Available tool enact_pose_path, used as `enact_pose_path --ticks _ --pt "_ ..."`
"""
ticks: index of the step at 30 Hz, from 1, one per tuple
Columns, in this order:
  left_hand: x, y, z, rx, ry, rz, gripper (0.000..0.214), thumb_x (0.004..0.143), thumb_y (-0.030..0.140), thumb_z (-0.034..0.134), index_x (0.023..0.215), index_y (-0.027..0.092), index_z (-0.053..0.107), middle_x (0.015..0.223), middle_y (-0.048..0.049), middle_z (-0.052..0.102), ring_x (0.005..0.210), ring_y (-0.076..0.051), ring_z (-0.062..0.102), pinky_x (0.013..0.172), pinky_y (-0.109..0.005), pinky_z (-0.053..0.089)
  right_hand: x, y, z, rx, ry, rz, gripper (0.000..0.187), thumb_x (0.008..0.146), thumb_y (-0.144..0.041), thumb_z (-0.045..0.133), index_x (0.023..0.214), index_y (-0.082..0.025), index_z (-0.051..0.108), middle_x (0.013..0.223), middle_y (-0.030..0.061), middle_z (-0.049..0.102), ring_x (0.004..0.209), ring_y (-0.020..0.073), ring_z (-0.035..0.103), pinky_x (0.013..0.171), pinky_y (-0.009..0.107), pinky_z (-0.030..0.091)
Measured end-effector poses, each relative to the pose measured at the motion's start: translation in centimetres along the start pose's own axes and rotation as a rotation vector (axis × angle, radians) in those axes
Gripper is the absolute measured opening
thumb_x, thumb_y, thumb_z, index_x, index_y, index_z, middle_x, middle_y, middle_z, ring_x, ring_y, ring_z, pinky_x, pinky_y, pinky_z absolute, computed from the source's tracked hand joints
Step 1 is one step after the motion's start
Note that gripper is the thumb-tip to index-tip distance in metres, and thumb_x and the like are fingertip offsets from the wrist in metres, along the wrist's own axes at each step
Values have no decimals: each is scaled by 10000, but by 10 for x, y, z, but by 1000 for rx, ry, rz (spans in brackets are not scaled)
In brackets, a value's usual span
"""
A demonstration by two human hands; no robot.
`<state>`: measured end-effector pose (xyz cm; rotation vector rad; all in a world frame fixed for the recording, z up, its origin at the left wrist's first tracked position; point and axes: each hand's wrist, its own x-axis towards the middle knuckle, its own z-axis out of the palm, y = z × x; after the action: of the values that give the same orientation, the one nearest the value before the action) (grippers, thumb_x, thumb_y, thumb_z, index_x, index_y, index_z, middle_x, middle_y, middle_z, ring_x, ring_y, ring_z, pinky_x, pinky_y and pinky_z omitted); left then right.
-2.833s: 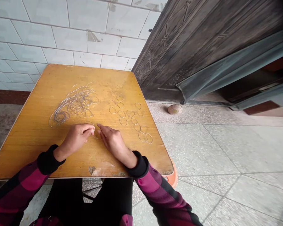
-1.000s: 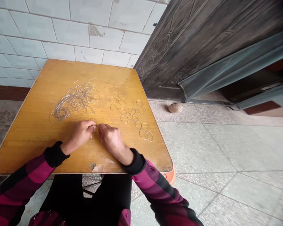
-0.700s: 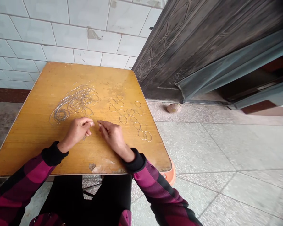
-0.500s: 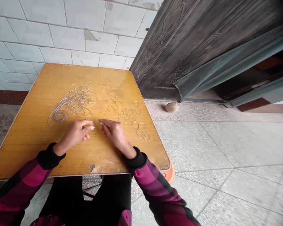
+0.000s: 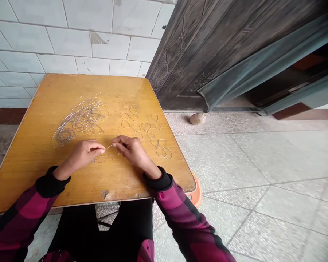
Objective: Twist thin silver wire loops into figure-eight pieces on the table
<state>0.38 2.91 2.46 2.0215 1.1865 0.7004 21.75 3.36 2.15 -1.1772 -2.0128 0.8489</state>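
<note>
My left hand [image 5: 82,153] and my right hand [image 5: 132,151] hover over the middle of a yellow wooden table top [image 5: 35,171], fingertips facing each other. Both pinch a thin silver wire [image 5: 109,146], and a small wire loop [image 5: 100,159] shows below my left fingers. Further back and left lies a tangled pile of wire [image 5: 79,122]. To the right of my right hand stands a group of small figure-eight wire loops [image 5: 144,131], with the nearest about a hand's width from my fingers.
The table's near edge is chipped [image 5: 104,194]. An orange plastic stool rim [image 5: 196,193] shows under its right corner. A dark metal door [image 5: 207,54] stands open at the right, a small round object [image 5: 198,118] lies on the terrazzo floor, and white tiles [image 5: 71,36] cover the wall.
My right hand has gone from flat, spread fingers to a curled pinch on the wire. Both hands have moved slightly farther up the table, and the view has shifted a little.
</note>
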Motion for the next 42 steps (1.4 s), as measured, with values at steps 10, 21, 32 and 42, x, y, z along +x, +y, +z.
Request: enact_pose_path --ticks 10,21,32,42 --pt "-2 9 1 95 -98 117 174 848 192 548 757 183 696 727 -9 661 691 -124 598 653 -242 425 1 -1 -3 59 -95 -76 242 913 -324 549 818 -127 653 632 -18 583 573 70 491 595 200 383" --pt "1 6 1 -146 -313 -124 168 825 272 530 733 162 619 635 23 606 585 -106 538 564 -213 403 1 0 -5 28 -170 -171 214 929 -272 547 847 -136 691 772 30 696 678 89 616 650 200 434" --pt "3 5 1 -176 -415 -24 199 800 285 565 719 170 705 767 -36 674 717 -141 597 673 -246 450 -1 -4 -5 -1 -223 -233 209 938 -263 541 865 -150 700 815 35 716 747 101 654 690 204 465" --pt "2 6 -1 -335 -451 -203 174 776 297 590 730 156 682 706 -23 661 677 -134 565 673 -265 435 0 -5 -7 47 -196 -305 159 918 -215 570 873 -142 703 810 29 723 730 92 662 687 192 478"
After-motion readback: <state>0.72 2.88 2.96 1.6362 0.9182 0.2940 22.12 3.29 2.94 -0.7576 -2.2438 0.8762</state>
